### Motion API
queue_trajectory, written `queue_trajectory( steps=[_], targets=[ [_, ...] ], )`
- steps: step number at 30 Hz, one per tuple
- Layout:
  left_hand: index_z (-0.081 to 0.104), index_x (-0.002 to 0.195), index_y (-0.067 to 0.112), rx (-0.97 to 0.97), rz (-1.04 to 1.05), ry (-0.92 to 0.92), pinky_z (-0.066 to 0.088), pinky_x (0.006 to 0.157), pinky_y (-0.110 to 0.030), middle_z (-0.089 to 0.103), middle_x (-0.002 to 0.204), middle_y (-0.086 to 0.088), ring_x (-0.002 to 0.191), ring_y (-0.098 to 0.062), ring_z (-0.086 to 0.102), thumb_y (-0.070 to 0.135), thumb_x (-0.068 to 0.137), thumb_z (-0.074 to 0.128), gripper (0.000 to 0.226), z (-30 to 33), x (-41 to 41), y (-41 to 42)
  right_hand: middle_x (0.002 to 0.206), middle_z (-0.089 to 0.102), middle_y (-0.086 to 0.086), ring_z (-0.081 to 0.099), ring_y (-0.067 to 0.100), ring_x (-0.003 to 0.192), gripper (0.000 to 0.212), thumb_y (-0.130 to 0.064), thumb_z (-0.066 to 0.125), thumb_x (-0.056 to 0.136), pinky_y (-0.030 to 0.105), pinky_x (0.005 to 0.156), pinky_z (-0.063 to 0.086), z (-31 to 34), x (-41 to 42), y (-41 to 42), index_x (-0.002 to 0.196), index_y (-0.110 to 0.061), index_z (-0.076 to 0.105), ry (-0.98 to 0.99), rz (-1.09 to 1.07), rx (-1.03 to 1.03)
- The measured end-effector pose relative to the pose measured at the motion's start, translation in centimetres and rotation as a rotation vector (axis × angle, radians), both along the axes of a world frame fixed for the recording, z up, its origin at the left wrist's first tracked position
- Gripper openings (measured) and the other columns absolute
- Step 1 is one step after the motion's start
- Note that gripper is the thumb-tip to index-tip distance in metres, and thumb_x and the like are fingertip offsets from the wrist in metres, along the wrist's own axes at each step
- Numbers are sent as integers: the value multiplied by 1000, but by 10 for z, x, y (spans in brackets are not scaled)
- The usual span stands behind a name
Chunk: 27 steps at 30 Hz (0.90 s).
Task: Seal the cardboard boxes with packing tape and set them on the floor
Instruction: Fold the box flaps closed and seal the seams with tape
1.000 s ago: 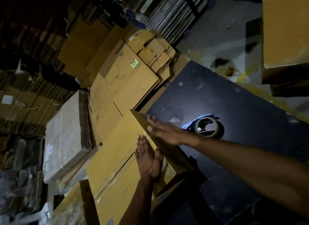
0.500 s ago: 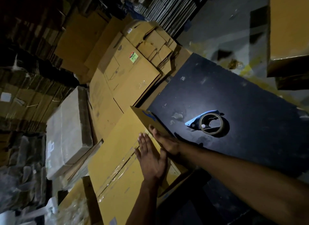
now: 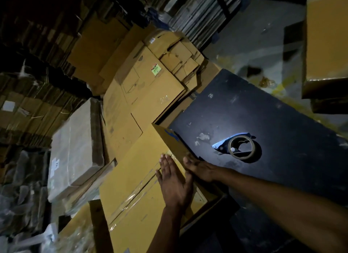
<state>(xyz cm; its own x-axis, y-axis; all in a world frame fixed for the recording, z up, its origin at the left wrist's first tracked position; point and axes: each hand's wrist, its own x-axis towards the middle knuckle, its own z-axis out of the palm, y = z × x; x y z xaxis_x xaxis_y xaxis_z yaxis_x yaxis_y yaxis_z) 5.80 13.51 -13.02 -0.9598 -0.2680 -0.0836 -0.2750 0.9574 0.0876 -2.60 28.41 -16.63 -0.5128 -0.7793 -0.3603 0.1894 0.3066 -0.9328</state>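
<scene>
A yellow-brown cardboard box (image 3: 135,170) lies at the left edge of the dark table (image 3: 282,132), a strip of clear tape running along its top seam. My left hand (image 3: 174,183) lies flat on the box top near its right edge, fingers straight. Over that same edge my right hand (image 3: 199,169) presses against the box's side with fingers extended. A roll of packing tape in a blue dispenser (image 3: 240,146) sits on the table, to the right of both hands and untouched.
Flattened cartons (image 3: 148,87) are piled beyond the box. A pale wrapped bundle (image 3: 75,149) lies to the left. Another cardboard box (image 3: 326,43) stands at the upper right. Grey floor (image 3: 254,38) shows past the table's far edge, and stacked cardboard fills the dim left side.
My right hand has slid down from the box's upper edge to its side. The left hand has stayed flat on the top, shifting slightly.
</scene>
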Motion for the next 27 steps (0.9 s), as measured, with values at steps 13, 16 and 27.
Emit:
queue_trajectory(
  steps=[13,16,27],
  targets=[
    [84,92,30,511,472,838,50,104,-31,78,93,19,89,3,71,9,82,83,23,46,78,-72,112,69,-20,63,-2,103,56,-71,40,94,31,85,57,108,45,-96,121,-34,73,663,-224,-86],
    [81,95,43,599,609,838,26,121,-29,75,98,29,99,4,71,31,85,81,15,57,137,-147,103,70,-23,64,-3,94,36,-58,50,98,33,79,57,118,93,-163,115,-37,74,792,-20,-122],
    [39,152,38,1080,822,796,43,104,-27,38,163,0,133,-11,56,25,88,58,68,-21,273,-318,169,21,1,20,20,155,76,-70,25,99,47,121,29,89,155,-367,159,-24,32,1150,558,231]
  ],
)
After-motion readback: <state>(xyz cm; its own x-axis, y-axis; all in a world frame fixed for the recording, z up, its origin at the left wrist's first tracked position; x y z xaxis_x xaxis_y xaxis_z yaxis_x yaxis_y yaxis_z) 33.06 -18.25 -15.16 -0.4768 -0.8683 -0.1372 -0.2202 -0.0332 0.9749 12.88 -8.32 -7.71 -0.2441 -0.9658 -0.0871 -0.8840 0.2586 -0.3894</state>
